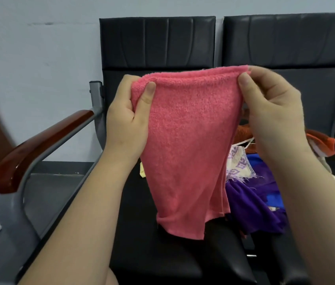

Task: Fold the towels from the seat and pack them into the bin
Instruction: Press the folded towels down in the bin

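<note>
Left hand (124, 120) and right hand (271, 112) pinch the doubled pink terry towel's (185, 145) top corners; align the hanging edges before folding again.

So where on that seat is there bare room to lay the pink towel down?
Bare black seat shows on the left, between the wooden armrest and the hanging pink towel, and along the front edge beneath it. The right side is crowded: a purple towel, a white patterned towel and an orange towel lie piled there.
</note>
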A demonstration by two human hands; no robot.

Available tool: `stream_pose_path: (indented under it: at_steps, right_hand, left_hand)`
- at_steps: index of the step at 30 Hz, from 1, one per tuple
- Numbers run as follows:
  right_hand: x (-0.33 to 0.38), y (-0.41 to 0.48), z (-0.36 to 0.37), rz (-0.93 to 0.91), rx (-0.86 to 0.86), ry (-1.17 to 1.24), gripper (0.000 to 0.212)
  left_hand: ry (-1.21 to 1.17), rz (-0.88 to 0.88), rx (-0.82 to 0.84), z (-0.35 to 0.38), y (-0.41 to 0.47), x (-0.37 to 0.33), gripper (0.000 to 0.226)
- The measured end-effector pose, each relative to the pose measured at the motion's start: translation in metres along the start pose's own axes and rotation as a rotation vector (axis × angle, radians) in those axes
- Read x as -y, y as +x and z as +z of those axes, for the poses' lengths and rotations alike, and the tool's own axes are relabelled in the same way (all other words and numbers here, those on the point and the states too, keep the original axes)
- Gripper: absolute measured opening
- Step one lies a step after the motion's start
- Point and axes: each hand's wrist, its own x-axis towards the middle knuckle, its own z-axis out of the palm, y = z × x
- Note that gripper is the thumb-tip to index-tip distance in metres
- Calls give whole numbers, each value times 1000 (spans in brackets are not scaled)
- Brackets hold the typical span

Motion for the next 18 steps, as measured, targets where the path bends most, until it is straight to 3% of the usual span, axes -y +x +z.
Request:
stream_pose_path:
  at_steps: [6, 12, 15, 18]
  right_hand:
    - [7, -1, 6, -261, -31, -44, 13]
    - [5, 0, 14, -294, -38, -11, 12]
    - [6, 1, 15, -267, -12, -14, 12]
    - [0, 3, 16, -108, 18, 65, 13]
  left_hand:
    - [58, 197, -142, -7, 5, -17, 16]
    - [104, 316, -238, -9, 6, -29, 21]
    - [85, 273, -193, -13, 11, -32, 23]
    - [-43, 63, -42, -16, 19, -28, 22]
